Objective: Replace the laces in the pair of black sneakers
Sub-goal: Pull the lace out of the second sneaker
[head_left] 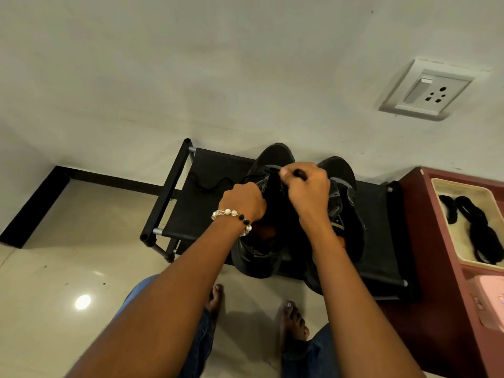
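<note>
Against the wall, on the rack, my right hand pinches the limp lace; left hand grips the sneaker; I'd take the tip.

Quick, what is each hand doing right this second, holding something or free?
Left hand: fingers curled at the side of the left black sneaker; what it holds cannot be told.
Right hand: pinches a black lace over that sneaker.

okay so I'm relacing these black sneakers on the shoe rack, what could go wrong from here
1. Both hands, left hand and right hand, pull at the left sneaker, whose heel overhangs the shoe rack front edge; a hard tug might tip it off.
2. A loose black lace trails across the black fabric and could snag or be overlooked.
</note>
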### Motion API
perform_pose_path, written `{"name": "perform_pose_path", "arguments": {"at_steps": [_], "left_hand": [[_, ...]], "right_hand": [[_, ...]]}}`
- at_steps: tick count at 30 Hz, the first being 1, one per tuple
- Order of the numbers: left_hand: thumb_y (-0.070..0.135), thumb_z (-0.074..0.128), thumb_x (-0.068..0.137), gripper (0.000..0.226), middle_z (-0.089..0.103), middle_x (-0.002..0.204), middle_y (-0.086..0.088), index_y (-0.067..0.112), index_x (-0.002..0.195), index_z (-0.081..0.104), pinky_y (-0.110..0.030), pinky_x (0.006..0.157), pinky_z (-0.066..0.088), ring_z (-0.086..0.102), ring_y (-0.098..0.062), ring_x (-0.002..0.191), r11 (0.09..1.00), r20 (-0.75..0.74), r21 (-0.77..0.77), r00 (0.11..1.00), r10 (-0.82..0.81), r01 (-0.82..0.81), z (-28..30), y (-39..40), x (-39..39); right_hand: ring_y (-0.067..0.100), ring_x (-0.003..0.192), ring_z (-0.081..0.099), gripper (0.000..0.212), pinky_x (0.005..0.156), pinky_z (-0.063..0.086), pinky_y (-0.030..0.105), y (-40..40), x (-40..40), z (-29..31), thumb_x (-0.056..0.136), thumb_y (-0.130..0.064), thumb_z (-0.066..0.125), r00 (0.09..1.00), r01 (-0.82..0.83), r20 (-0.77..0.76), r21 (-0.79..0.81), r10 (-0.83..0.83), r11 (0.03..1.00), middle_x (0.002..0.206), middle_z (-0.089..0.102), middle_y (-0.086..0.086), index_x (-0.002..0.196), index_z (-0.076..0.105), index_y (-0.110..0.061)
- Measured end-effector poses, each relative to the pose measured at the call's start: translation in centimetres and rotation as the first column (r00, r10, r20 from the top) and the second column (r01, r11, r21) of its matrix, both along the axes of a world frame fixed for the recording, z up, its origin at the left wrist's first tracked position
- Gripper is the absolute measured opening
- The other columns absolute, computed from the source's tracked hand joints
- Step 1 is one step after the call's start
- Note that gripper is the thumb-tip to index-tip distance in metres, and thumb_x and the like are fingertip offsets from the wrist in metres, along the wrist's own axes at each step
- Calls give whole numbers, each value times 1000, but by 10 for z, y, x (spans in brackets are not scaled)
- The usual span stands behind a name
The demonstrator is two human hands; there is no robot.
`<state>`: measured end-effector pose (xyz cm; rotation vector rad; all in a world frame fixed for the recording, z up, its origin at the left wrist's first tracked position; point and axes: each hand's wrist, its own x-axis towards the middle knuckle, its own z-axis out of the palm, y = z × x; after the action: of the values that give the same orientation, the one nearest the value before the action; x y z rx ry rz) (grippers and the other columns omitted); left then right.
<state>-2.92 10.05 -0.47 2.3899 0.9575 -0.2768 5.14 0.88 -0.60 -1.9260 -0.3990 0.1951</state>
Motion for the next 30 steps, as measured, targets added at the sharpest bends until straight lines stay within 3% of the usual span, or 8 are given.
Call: {"name": "perform_pose_path", "arguments": {"at_steps": [4,7,10,12,15,21,26,30], "left_hand": [[21,50,95,30,51,80,-9,12,68,41,-34,66,45,61,-35,85,1000,-5,-7,1000,8,-8,2,0,0],[21,50,95,31,51,78,-8,12,67,41,-33,65,45,61,-34,82,1000,-9,-12,1000,6,-6,3,0,-1],[21,50,95,31,48,73,-6,12,67,42,-33,64,45,55,-30,73,1000,-17,-13,1000,9,-10,3,0,-1],[21,50,95,30,47,73,-6,12,68,42,-33,64,44,54,-29,73,1000,-24,-9,1000,9,-9,3,0,0],[22,49,96,24,50,80,-8,11,75,45,-33,66,44,57,-31,79,1000,-32,-1,999,1,-1,2,0,1],[24,48,97,19,50,82,-7,10,85,49,-32,65,43,53,-27,76,1000,-30,19,999,-20,21,-1,0,2],[23,50,96,27,48,77,-6,10,73,45,-33,64,43,53,-28,74,1000,-24,10,1000,-12,13,0,2,0],[24,52,95,33,48,72,-5,14,66,42,-32,62,43,54,-28,71,1000,-23,-1,1000,-8,8,1,2,2]], "right_hand": [[28,86,70,21,82,54,35,-11,11,19,100,-7,44,832,241,-513,676,210,696,84,71,10,85,58,-11],[22,57,52,20,70,52,37,-16,15,22,100,-12,44,784,298,-542,755,301,584,69,58,9,82,54,-13],[12,58,50,8,57,49,28,-12,13,16,95,-12,58,933,90,-340,536,118,840,71,56,2,90,64,-11],[9,79,60,12,72,53,28,-9,14,3,91,-17,65,995,-97,35,79,95,992,88,64,-2,102,70,-15],[24,111,49,22,90,46,41,-6,9,-11,93,-26,59,908,-132,302,-451,291,882,110,59,5,108,73,-18],[28,114,48,25,89,49,43,0,-4,-11,94,-25,57,878,-98,326,-594,350,798,121,55,7,110,72,-13],[24,86,67,15,81,54,35,0,0,-1,89,-15,61,997,57,-38,-66,-60,996,85,72,7,81,73,-12],[25,91,72,17,86,54,38,-4,6,11,90,-8,55,823,342,-567,429,-46,836,89,75,13,77,67,-8]]}}
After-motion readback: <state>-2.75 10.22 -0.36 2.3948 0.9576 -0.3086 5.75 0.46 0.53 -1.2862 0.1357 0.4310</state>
